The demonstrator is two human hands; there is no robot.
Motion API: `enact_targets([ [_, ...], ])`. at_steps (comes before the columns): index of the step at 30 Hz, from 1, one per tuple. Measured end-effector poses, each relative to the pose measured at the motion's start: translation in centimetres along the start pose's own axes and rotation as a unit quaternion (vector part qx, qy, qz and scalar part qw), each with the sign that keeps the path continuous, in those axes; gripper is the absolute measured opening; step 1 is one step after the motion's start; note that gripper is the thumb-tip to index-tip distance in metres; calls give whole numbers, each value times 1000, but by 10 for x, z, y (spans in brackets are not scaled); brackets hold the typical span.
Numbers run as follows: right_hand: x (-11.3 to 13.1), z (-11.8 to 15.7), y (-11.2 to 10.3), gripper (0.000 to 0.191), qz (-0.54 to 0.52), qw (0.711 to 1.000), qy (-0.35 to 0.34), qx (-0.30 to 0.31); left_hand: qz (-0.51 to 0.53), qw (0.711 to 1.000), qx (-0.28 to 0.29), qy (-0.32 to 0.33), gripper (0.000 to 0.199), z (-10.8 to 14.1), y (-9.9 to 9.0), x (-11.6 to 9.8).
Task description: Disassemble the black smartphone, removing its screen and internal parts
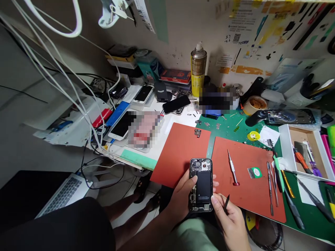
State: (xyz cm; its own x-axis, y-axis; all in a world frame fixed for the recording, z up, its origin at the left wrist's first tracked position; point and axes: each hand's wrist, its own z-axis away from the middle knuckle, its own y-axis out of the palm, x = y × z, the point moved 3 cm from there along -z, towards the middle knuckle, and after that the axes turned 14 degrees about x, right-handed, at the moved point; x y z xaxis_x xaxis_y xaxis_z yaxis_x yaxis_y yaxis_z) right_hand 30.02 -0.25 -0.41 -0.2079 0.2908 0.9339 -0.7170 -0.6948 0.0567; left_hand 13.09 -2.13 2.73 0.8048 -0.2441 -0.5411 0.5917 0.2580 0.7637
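An opened smartphone is held upright above the table's front edge, its insides facing me. A black battery fills its middle, with a camera module at the top right. My left hand is wrapped round the phone from the left, the thumb on its inner left side and fingertips showing past the right edge. At the phone's lower right edge rests the thumb of my right hand. Its curled fingers hold a dark pointed tool, tip up; the rest of the tool is hidden.
Orange mats lie on the table, one carrying a screwdriver, tweezers and small metal tools. A white tray of tools stands right. Behind are a spray can and phones. White cables hang left, near a person's legs.
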Motion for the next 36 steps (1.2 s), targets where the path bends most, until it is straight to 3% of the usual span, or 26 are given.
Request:
enact_targets([
  [12, 13, 0, 0, 36, 55, 998, -21, -5, -12, 999, -32, -30, 61, 1, -2, -3],
  [19, 9, 3, -1, 42, 50, 996, 16, -67, -54, 997, -53, -16, 56, -1, 1, -8],
  [22, 14, 8, -12, 42, 92, 989, 28, -112, -51, 996, -70, -12, 58, 0, 2, -12],
  [26, 27, 11, -26, 39, 180, 976, 8, -122, -56, 996, -68, -5, 57, 0, 3, -13],
  [36, 45, 3, -20, 41, 245, 959, 24, -142, -30, 996, -82, -30, 61, 4, -1, -15],
])
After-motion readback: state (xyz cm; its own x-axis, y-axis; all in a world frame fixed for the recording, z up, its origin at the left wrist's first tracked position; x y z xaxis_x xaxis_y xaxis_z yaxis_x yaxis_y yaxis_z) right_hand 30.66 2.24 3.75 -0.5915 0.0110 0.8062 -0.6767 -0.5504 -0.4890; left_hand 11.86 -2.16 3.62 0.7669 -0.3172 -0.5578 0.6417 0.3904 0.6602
